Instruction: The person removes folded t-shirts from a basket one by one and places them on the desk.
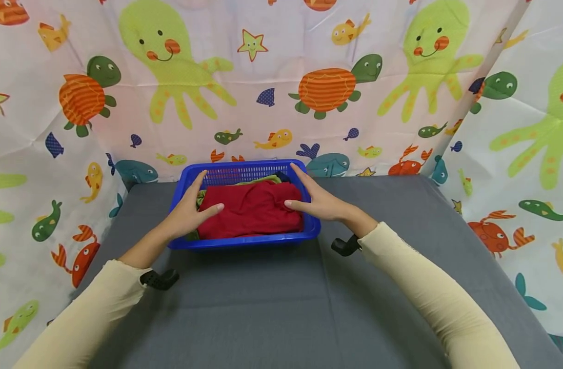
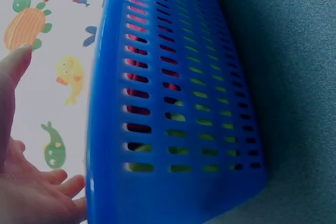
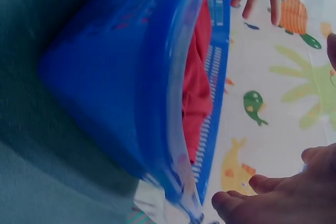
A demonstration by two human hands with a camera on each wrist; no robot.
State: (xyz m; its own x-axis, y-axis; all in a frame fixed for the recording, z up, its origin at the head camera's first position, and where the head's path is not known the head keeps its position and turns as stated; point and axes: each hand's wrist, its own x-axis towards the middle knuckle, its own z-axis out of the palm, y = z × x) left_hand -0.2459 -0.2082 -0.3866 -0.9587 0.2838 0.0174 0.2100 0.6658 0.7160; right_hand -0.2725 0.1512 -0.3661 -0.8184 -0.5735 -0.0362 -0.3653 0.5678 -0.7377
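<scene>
A blue plastic basket (image 1: 244,243) with slotted sides stands at the back of the table. Folded red cloth (image 1: 249,210) fills most of it, with a strip of green cloth (image 1: 267,179) behind. My left hand (image 1: 189,210) is at the basket's left end, thumb and fingers spread. At the right end, my right hand (image 1: 323,200) is spread likewise, its thumb over the red cloth. Neither hand grips anything. In the left wrist view the fingers are near the basket's rim; whether they touch it I cannot tell.
Grey cloth (image 1: 254,318) covers the table. A white curtain (image 1: 281,46) printed with sea animals hangs behind and along both sides. On each wrist sits a black strap device, such as the wrist camera (image 1: 346,246) at right.
</scene>
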